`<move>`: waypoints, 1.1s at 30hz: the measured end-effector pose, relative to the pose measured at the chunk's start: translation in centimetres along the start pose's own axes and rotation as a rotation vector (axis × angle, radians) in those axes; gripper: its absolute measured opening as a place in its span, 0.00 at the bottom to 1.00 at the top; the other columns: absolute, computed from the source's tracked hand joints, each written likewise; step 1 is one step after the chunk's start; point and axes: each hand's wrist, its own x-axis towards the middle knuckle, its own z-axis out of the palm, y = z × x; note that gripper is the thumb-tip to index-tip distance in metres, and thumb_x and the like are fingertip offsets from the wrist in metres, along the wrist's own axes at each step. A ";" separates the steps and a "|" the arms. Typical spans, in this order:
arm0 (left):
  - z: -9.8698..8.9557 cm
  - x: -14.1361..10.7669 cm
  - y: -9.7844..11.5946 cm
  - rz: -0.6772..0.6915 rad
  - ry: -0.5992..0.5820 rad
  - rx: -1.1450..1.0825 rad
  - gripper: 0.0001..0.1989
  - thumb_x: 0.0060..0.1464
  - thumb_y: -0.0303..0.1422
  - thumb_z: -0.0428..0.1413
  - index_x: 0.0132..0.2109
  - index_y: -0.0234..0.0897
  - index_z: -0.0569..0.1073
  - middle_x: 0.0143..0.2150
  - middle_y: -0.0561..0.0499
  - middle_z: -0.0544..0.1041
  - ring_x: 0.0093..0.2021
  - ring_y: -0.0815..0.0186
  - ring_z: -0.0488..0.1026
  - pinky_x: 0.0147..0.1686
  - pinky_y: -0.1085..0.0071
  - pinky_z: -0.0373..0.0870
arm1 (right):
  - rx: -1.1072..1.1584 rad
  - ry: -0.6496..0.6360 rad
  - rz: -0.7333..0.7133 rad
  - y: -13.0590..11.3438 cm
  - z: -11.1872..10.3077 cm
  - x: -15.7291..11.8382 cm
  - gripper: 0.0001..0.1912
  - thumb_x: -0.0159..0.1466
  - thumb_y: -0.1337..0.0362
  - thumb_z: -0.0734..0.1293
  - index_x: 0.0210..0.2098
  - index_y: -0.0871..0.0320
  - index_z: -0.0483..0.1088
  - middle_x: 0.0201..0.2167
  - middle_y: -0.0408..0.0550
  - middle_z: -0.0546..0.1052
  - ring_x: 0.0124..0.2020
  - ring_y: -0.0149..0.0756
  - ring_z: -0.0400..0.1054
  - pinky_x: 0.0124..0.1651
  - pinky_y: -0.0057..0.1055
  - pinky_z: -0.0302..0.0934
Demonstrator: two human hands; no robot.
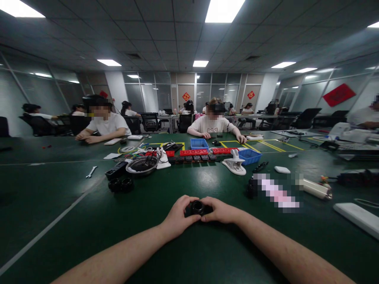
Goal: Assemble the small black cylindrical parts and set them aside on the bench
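Note:
Just above the green table (148, 244), my left hand (180, 216) and my right hand (222, 211) meet around a small black part with a round, glossy ring-shaped opening (197, 206). Fingers and thumb of the left hand close on its left side. The right hand grips the other side, its thumb near the left thumb at the front. Dark portions of the part show between the fingers on both sides; the rest is hidden by my hands, and I cannot tell its exact kind.
Left lie a wrench (91, 172), black round parts (121, 184) and a metal bowl (142, 165). Red power strips (194, 152), blue bins (250, 156) and a white clip stand (235, 162) stand ahead. A cream cylinder (315, 188) and white bar (357, 219) lie right. Co-workers sit opposite.

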 end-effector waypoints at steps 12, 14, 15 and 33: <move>-0.2 -0.1 0.2 0.001 -0.017 -0.053 0.20 0.43 0.31 0.56 0.47 0.42 0.66 0.42 0.50 0.66 0.41 0.62 0.63 0.34 0.71 0.63 | 0.098 -0.036 0.021 -0.3 -0.2 0.0 0.17 0.49 0.69 0.67 0.40 0.60 0.67 0.34 0.43 0.69 0.37 0.35 0.61 0.40 0.29 0.55; -0.4 -0.1 0.2 -0.005 -0.028 -0.050 0.20 0.43 0.31 0.56 0.46 0.42 0.66 0.42 0.50 0.66 0.41 0.62 0.64 0.34 0.71 0.63 | 0.073 -0.033 0.023 -0.3 -0.2 0.0 0.17 0.49 0.68 0.67 0.39 0.60 0.67 0.34 0.43 0.69 0.37 0.35 0.61 0.40 0.29 0.55; -0.4 0.0 0.2 -0.007 -0.033 -0.047 0.19 0.43 0.31 0.56 0.46 0.42 0.66 0.41 0.50 0.66 0.40 0.62 0.64 0.33 0.71 0.63 | 0.059 -0.028 0.025 -0.2 -0.2 0.1 0.16 0.49 0.68 0.67 0.39 0.60 0.67 0.33 0.43 0.68 0.37 0.35 0.61 0.40 0.29 0.55; 0.2 0.1 -0.1 -0.078 0.071 0.005 0.16 0.38 0.30 0.60 0.37 0.37 0.67 0.36 0.52 0.66 0.37 0.63 0.64 0.34 0.70 0.61 | -0.372 0.327 0.177 -0.3 3.2 0.6 0.29 0.40 0.49 0.69 0.37 0.59 0.64 0.33 0.47 0.69 0.34 0.39 0.62 0.35 0.31 0.53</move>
